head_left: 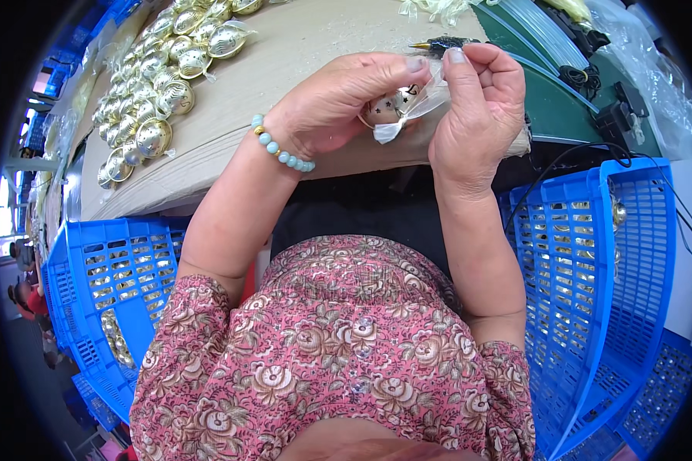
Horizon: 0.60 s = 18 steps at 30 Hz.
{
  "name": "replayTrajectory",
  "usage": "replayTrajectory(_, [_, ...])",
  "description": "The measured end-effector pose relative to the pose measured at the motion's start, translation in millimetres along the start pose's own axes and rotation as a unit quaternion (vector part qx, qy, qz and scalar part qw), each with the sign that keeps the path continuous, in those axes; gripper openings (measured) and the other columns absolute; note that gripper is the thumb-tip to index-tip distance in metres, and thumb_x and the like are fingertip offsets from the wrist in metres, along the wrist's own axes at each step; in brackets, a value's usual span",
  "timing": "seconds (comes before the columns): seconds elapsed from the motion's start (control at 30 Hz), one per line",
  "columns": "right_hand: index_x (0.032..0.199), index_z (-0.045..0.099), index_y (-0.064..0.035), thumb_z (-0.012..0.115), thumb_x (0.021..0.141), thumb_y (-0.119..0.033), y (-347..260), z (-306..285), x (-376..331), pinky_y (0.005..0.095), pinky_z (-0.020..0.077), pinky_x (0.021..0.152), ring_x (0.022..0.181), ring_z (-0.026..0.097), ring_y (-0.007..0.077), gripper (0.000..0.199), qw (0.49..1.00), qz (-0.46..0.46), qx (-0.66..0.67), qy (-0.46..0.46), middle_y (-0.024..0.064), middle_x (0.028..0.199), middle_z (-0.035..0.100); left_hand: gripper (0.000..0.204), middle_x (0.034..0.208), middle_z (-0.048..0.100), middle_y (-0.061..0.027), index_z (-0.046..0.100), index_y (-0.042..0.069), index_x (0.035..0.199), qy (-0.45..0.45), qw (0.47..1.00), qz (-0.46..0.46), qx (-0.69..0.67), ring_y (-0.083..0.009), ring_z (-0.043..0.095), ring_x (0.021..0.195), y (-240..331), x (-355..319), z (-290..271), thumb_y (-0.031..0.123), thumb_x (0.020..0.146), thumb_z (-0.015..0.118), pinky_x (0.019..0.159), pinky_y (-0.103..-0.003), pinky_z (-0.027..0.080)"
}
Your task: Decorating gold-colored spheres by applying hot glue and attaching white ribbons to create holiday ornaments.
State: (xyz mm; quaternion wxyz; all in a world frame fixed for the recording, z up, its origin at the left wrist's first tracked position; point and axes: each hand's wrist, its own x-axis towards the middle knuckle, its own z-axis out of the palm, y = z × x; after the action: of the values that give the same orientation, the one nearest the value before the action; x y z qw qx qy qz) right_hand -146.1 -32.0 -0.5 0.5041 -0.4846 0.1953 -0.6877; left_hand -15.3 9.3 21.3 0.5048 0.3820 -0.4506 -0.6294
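1. The left hand [338, 100] is curling round the ball [384, 113], its fingers and thumb clamped on it; a beaded bracelet [283, 156] is circling the wrist.
2. The ball is showing gold with star-shaped holes, and it is hanging over the cardboard [307, 54], near that sheet's near edge and right of its middle.
3. The right hand [477, 115] is pinching the clear wrap [430, 102] between thumb and fingers, above the cardboard's right part; the wrap is trailing against the ball.
4. The pile [154, 92] of gold balls, many in clear film, is covering the cardboard's left part.
5. A black tool [447, 46] with a gold tip is lying near the cardboard's right edge, just beyond the hands.
6. 2 blue crates are standing on the cardboard's near side: the left crate [81, 253] and the right crate [603, 253], both holding shiny pieces.
7. Clear tubes [542, 38] are running along the green surface [550, 115] right of the cardboard.
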Motion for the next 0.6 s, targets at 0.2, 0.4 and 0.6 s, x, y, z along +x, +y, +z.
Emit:
replayTrajectory(0.2, [0.098,0.051,0.0001,0.060,0.084,0.000,-4,-3,3,0.0188,0.0450,0.070,0.075,0.055,0.0066,0.017,1.000,0.006,0.021,-0.001,0.0039,0.085,0.057,0.043,0.082,0.061,-0.0053,0.057,-0.002,0.107,-0.061,0.996,-0.052,0.027,-0.0110,0.058,0.071,-3,5,-4,0.030,0.081,0.069,0.063,-0.024,0.047])
replayTrajectory(0.4, [0.098,0.051,0.0001,0.061,0.084,0.001,-4,-5,3,0.0184,0.0448,0.070,0.076,0.055,0.0065,0.018,0.997,0.021,0.067,0.019,0.0040,0.085,0.056,0.038,0.084,0.062,-0.0067,0.056,-0.004,0.107,-0.049,0.994,-0.081,0.048,-0.0124,0.059,0.073,-1,10,-5,0.019,0.079,0.069,0.067,-0.025,0.048])
replayTrajectory(0.6, [0.095,0.057,0.0010,0.060,0.085,0.000,5,-22,19,0.0215,0.0453,0.077,0.082,0.055,0.0090,0.010,0.990,-0.053,-0.129,-0.012,0.0061,0.088,0.061,0.026,0.090,0.063,-0.0113,0.057,-0.001,0.102,0.026,1.000,-0.012,-0.003,-0.0169,0.061,0.078,5,15,-11,0.013,0.081,0.062,0.072,-0.028,0.049])
